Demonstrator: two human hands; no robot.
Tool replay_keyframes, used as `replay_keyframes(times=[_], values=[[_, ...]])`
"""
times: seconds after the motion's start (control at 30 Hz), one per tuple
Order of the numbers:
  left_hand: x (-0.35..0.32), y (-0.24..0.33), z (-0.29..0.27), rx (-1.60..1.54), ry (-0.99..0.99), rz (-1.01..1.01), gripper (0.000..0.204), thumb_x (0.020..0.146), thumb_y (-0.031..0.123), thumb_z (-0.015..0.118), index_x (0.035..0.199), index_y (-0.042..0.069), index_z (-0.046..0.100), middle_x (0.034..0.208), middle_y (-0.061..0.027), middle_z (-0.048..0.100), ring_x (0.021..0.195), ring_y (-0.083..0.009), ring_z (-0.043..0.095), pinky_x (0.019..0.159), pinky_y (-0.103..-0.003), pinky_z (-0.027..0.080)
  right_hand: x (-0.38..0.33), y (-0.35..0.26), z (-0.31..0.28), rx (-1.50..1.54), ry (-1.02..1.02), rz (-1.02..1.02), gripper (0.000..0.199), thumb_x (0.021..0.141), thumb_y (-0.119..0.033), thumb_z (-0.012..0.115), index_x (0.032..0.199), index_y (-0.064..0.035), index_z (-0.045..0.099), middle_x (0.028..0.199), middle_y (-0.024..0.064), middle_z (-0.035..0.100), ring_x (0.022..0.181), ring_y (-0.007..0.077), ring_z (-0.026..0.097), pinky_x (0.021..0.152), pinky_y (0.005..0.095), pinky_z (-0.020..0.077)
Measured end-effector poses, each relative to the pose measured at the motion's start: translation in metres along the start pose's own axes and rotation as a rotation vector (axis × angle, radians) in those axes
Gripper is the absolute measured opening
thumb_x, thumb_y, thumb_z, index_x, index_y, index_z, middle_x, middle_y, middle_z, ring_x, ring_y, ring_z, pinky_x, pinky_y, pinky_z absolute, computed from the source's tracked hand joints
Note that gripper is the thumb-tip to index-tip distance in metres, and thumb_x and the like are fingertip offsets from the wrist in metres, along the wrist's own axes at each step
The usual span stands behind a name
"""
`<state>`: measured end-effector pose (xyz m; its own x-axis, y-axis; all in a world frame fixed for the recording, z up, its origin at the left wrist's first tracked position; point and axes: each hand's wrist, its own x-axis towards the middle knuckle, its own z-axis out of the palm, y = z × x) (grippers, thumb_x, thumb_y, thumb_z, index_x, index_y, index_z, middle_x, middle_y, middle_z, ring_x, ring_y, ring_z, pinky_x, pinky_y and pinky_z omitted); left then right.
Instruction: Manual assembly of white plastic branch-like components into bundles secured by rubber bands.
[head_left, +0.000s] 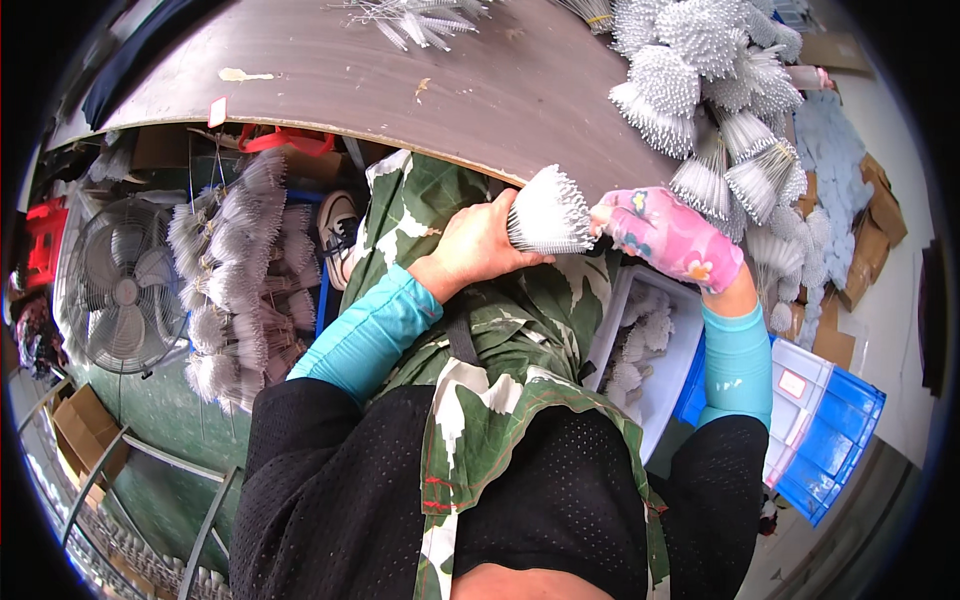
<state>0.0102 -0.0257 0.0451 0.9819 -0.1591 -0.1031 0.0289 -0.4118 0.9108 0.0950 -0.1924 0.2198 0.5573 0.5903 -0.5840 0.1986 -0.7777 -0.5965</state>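
Black mesh short-sleeved top is worn over 2 turquoise arm sleeves. A green-and-white leaf-patterned apron (500, 340) is seen down the front. The right hand (672, 238) is covered by a pink floral fingerless glove; the left hand (478, 243) is bare.

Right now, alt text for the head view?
A person's left hand grips a fan-shaped bundle of white sticks while the right hand, in a pink floral glove, touches its tip. More bundles are piled on the brown table.
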Motion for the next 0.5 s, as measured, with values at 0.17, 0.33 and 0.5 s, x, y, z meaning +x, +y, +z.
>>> replay_keyframes(times=[0.17, 0.33, 0.5], values=[[-0.001, -0.001, 0.003, 0.038, 0.003, 0.002, 0.070, 0.063, 0.045, 0.080, 0.108, 0.001, 0.049, 0.089, -0.0210, 0.066, 0.086, -0.0381, 0.064, 0.077, -0.045, 0.050, 0.009, -0.001, 0.003, -0.046, -0.044, 0.148, 0.034, 0.089, -0.035, 0.057, 0.083, -0.0017, 0.065, 0.062, 0.0063, 0.056, 0.057, 0.0142, 0.051, 0.058, 0.0292, 0.0435], [-0.003, -0.002, 0.004, 0.043, 0.012, 0.014, 0.069, 0.063, 0.045, 0.080, 0.107, 0.001, 0.048, 0.088, -0.0212, 0.065, 0.085, -0.0383, 0.064, 0.077, -0.045, 0.050, 0.010, 0.000, 0.003, -0.141, -0.047, 0.118, 0.022, 0.087, -0.025, 0.059, 0.091, -0.0040, 0.065, 0.067, 0.0033, 0.057, 0.055, 0.0119, 0.051, 0.055, 0.0277, 0.0428], [-0.002, 0.000, 0.003, 0.050, 0.012, 0.021, 0.070, 0.063, 0.044, 0.080, 0.107, 0.001, 0.048, 0.088, -0.0213, 0.065, 0.085, -0.0381, 0.064, 0.077, -0.046, 0.050, 0.007, 0.029, -0.001, -0.697, -0.012, -0.504, 0.039, 0.078, -0.005, 0.062, 0.115, -0.0131, 0.059, 0.086, 0.0043, 0.059, 0.070, 0.0220, 0.056, 0.062, 0.0334, 0.0459]])
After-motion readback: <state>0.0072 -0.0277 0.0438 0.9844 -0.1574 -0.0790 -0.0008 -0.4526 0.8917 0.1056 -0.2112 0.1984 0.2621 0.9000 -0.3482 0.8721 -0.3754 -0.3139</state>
